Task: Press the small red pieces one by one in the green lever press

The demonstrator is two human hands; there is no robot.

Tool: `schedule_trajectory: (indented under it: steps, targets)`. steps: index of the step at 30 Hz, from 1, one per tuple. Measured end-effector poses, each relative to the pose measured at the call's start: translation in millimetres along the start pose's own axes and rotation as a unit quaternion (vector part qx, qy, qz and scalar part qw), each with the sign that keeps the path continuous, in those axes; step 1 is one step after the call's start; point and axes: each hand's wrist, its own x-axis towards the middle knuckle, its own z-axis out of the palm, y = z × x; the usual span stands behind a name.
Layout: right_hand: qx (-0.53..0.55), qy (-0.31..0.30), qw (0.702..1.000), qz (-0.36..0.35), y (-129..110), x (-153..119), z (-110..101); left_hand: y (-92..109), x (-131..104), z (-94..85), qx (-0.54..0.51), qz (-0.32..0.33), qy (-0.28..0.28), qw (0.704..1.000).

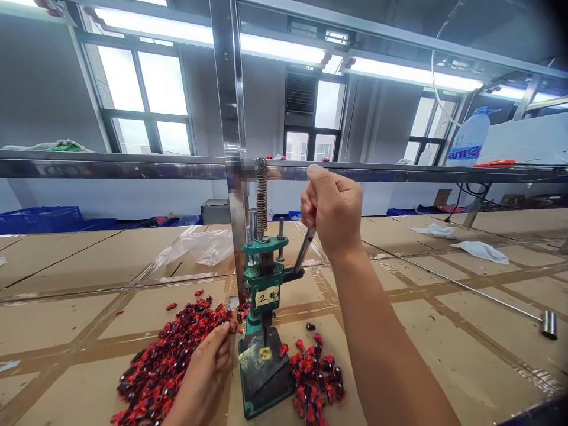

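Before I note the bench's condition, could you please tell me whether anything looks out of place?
Nothing looks clearly broken. Slightly odd: a stray red piece lies apart from the larger pile, and a dark piece sits apart from the smaller heap beside the green press.

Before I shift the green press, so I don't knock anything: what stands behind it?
Behind the green press stands a metal post; whatever the press's body covers there cannot be seen.

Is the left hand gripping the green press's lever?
No, the right hand grips the lever, while the left hand is at the edge of the larger pile of red-and-black pieces.
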Motion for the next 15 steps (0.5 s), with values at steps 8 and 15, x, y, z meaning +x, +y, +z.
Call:
schedule_trajectory:
  steps: [8, 15]
  targets:
    - [0.011, -0.004, 1.000, -0.006, 0.9, 1.0, -0.6, -2.6, -23.3, -11.7, -0.123, -0.016, -0.007, 0.992]
    - [0.016, -0.005, 1.000, -0.007, 3.8, 4.4, 1.6, -39.6, -6.6, -13.8, 0.162, 0.082, -0.011, 0.983]
